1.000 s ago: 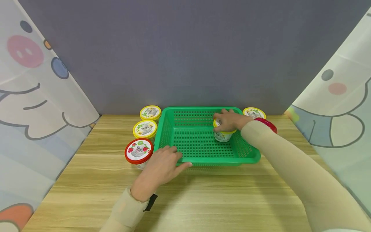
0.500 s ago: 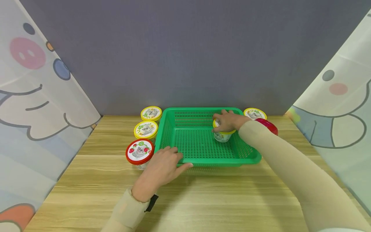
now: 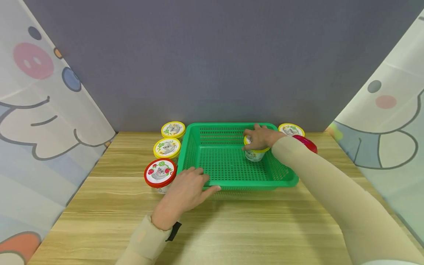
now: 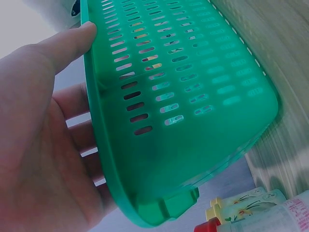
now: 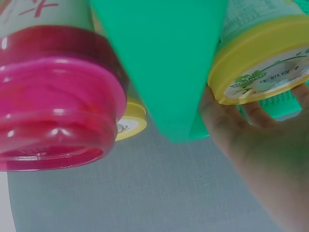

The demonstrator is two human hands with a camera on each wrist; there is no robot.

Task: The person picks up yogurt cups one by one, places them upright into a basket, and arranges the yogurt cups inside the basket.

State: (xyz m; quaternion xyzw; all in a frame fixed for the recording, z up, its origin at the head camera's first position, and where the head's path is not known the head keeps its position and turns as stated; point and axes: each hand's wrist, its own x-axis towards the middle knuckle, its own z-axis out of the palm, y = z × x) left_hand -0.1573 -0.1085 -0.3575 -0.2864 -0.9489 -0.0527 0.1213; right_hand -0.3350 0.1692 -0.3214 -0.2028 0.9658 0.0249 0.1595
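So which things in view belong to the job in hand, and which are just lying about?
In use:
green basket, rim in the left hand
held tub inside it, in the right hand

Apparently just lying about:
red-lidded tub, left
two yellow-lidded tubs behind it
magenta-topped container, right
rear yellow-lidded tub, right

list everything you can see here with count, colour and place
green basket: one, green, mid-table
gripped tub: one, yellow lid, inside the basket
yellow-lidded tubs: two, left of basket
red-lidded tub: one, left of basket, nearest the person
far tub: one, yellow lid, right of basket
jar: one, red-pink top, right of basket
table: one, wood-coloured, below
backdrop: one, grey, behind
cartoon sheets: two, pale, both sides
black strap: one, left wrist
sleeves: two, beige
left hand: one, on basket rim
right hand: one, gripping tub
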